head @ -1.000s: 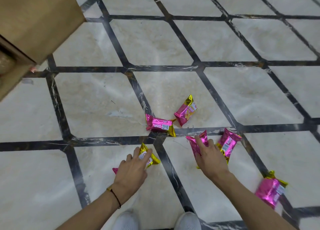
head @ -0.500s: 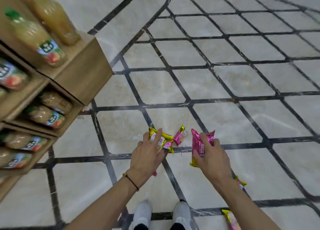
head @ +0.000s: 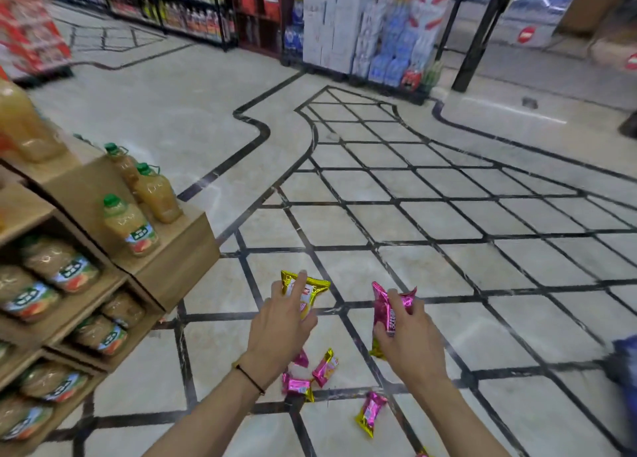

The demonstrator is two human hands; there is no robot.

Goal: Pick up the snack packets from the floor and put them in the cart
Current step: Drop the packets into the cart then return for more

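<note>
Since 0.5 s ago both hands have lifted clear of the floor (head: pixel 448 215), and your view has tilted up the aisle. Left fingers (head: pixel 299 286) curl round a gold packet (head: pixel 315 289); right fingers (head: pixel 396 306) pinch a pink packet (head: pixel 385 313). Left hand (head: pixel 279 332) and right hand (head: pixel 405 339) are level and apart. Step: pick done for 2 pkts, carry underway. Next: you must find the cart (not identifiable here), then drop both in. Count: 2 pkts held; 3 loose packets (head: pixel 370 411) below your wrists, poss. a 4th at the bottom edge.

Gold-ended pkt (head: pixel 305 292) in L hand (head: pixel 279 332), pink pkt (head: pixel 391 310) in R hand (head: pixel 410 343); more pink/gold pkts (head: pixel 298 386) scattered on floor (head: pixel 482 267) below.
</note>
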